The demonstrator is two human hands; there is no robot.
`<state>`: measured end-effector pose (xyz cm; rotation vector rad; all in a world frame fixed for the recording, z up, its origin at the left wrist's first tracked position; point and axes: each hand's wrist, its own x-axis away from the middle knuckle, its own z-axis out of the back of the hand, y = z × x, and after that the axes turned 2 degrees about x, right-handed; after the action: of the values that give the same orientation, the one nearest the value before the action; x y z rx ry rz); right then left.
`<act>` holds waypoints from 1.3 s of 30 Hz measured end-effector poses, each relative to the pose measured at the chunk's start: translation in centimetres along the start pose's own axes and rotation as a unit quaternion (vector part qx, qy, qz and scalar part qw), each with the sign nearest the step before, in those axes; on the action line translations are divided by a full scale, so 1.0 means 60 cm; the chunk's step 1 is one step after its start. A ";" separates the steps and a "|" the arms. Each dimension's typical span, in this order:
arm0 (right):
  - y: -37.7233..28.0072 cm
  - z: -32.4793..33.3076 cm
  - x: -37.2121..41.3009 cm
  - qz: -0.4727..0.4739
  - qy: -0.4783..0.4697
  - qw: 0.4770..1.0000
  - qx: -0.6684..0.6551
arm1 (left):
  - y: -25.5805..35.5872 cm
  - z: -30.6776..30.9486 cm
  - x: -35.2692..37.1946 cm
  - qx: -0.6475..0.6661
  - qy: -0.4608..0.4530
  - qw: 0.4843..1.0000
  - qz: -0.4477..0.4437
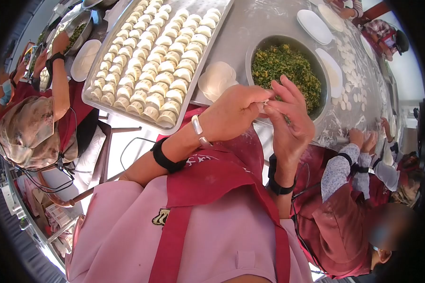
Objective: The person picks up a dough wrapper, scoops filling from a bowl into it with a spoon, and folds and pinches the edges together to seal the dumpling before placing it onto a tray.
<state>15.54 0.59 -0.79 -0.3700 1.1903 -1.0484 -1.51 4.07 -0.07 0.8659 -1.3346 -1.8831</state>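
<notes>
My left hand [233, 112], with a silver bracelet at its wrist, pinches a dumpling [263, 105] together with my right hand [293, 118]. Only a small pale bit of the dumpling's dough shows between the fingertips; the rest is hidden. The thumb and index finger of my right hand are closed on it, while its other fingers point up. Just behind my hands stands a metal bowl [250, 70] of chopped green and yellow filling [283, 66]. A small stack of round wrappers [216, 80] lies left of the bowl, partly behind my left hand.
A metal tray [200, 70] with rows of folded dumplings [165, 78] lies at the left. White oval plates [314, 26] and many small dough pieces [347, 61] are on the floured table [264, 19] at the right. Other people work on both sides.
</notes>
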 end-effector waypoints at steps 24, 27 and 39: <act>-0.018 -0.026 -0.004 -0.121 0.117 0.965 -0.200 | 0.015 -0.045 0.014 0.362 0.140 0.921 -0.030; -0.020 -0.016 -0.011 -0.063 0.095 0.983 -0.143 | 0.026 -0.030 0.021 0.286 0.096 0.953 0.006; -0.027 -0.010 -0.016 -0.094 0.056 0.991 -0.079 | 0.002 -0.036 0.017 0.327 0.106 0.939 0.022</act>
<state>14.23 0.71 0.71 -0.5621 1.3622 -1.1532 -0.29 2.10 -0.67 1.3033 -1.8485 -1.2574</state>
